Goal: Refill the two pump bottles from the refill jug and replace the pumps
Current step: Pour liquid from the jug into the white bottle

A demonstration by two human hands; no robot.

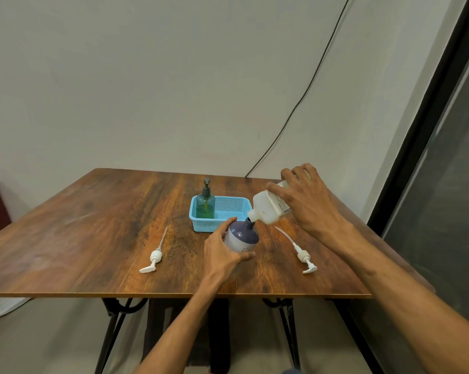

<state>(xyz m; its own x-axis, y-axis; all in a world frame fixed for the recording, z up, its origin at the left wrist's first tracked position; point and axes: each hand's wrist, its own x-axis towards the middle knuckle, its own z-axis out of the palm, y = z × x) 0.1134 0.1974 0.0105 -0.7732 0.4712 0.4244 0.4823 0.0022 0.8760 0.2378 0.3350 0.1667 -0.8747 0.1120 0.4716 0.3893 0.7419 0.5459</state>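
In the head view we see the bottle (241,237), purple-grey on top and paler down the side, open at the neck and tilted toward the right, above the middle of the desk (93,225) just in front of the basket (201,225). The left hand (222,255) wraps its fingers (228,225) and thumb round it. The right hand (309,201) grips the white jug (268,209), tipped steeply so its spout meets the bottle's neck. We cannot tell whether liquid is flowing, nor whether the bottle's base rests on the desk, since the left hand hides it; the right fingers cover most of the jug's label. One white pump (155,256) lies left of the bottle and a second pump (302,255) right of it, both apart from it. A green bottle (205,206) with a dark pump stands in the basket's left end. A black cable (309,85) runs down the wall behind.
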